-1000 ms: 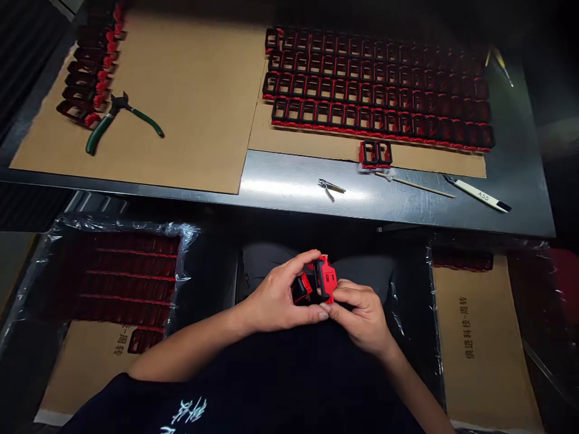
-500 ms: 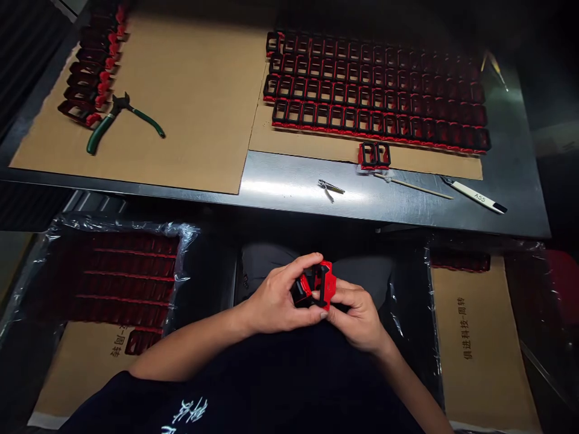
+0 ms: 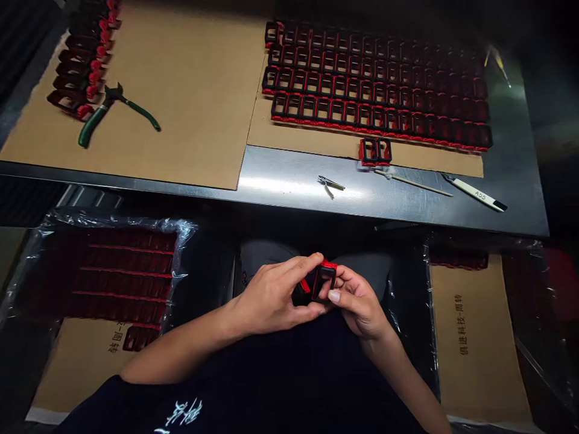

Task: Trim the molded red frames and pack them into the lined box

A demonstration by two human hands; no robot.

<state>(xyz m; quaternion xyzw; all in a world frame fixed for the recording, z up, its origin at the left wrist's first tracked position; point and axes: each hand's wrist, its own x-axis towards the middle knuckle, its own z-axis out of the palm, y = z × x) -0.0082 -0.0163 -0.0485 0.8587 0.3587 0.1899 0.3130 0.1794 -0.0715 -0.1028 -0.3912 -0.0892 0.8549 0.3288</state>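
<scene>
Over my lap, both hands grip one small red and black plastic frame part (image 3: 322, 278). My left hand (image 3: 271, 298) pinches its left side with thumb and forefinger. My right hand (image 3: 357, 301) holds its right side, thumb on the front. The part's black frame side faces up, and fingers hide much of it. On the steel table (image 3: 294, 184) ahead, several rows of the same parts (image 3: 375, 84) lie on cardboard, with a loose pair (image 3: 375, 151) at the near edge.
Green-handled cutters (image 3: 108, 108) and a stack of parts (image 3: 79, 66) lie on the left cardboard sheet. Tweezers (image 3: 330, 184), a thin stick (image 3: 414, 182) and a white-handled tool (image 3: 474, 193) rest on the steel. Plastic-lined boxes stand at left (image 3: 122, 277) and right (image 3: 474, 337).
The part has been turned in my hands: its red face showed before, now the black frame side faces up. Both hands moved slightly up and closer together.
</scene>
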